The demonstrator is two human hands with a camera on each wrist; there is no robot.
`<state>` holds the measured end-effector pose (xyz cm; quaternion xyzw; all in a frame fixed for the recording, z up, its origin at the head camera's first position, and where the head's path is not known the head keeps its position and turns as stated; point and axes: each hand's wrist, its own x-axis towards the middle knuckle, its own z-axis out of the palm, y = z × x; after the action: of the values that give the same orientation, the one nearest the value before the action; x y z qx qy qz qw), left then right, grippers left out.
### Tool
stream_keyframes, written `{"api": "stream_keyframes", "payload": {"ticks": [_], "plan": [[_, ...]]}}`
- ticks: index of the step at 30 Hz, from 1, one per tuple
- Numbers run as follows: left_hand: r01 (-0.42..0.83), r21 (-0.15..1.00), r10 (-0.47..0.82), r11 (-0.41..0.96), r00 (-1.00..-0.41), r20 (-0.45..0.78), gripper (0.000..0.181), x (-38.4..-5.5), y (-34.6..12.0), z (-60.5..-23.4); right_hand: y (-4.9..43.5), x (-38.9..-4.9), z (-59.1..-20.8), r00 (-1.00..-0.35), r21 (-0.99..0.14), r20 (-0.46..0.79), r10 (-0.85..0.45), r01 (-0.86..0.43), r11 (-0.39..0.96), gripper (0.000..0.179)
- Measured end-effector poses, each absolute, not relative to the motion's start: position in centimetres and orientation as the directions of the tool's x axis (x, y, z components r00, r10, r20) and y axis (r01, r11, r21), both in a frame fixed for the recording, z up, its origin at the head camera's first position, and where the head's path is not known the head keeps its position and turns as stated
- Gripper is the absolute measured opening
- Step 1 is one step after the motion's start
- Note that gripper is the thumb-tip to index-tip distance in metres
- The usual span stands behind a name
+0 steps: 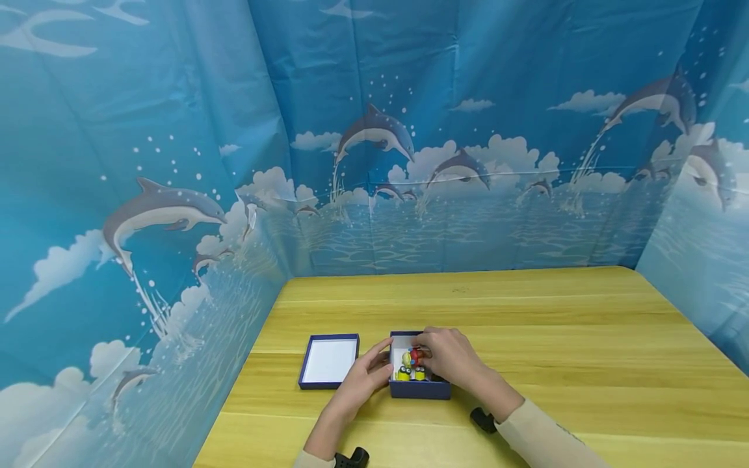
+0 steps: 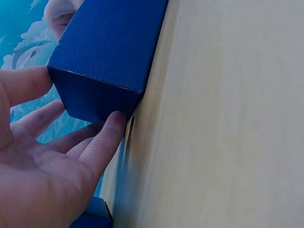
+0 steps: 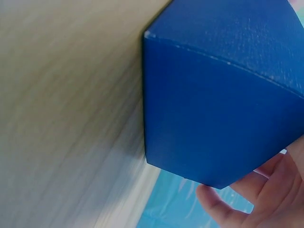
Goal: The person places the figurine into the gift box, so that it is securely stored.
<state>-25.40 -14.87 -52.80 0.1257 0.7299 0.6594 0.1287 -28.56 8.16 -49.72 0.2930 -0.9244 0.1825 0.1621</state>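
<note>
A dark blue box (image 1: 420, 390) with a pale inside stands on the table, holding small toy figures. Two yellow figures (image 1: 404, 374) with big round eyes sit near its front wall, and a pale yellow figure (image 1: 406, 358) lies behind them. My left hand (image 1: 364, 380) is at the box's left side, its extended fingertips touching the wall and corner in the left wrist view. From the right, my right hand (image 1: 449, 354) reaches over the rim and pinches a red and blue figure (image 1: 416, 356) inside. Other fingers of that hand (image 3: 270, 197) show beyond the box's far edge.
A shallow blue lid (image 1: 329, 361) with a white inside lies to the left of the box, close to my left hand. The yellow wood-grain table (image 1: 526, 325) extends to the right and back. A blue dolphin-print curtain (image 1: 409, 227) hangs behind and at both sides.
</note>
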Motion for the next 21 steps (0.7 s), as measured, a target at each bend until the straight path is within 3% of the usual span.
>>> {"api": "stream_keyframes", "payload": {"ticks": [21], "plan": [[0.016,0.995,0.344,0.097,-0.939,-0.018,0.053,-25.50,-14.88,-52.86,8.08,-28.90,-49.81,-0.781,-0.266,0.403,-0.477,-0.598,0.756,0.031]]}}
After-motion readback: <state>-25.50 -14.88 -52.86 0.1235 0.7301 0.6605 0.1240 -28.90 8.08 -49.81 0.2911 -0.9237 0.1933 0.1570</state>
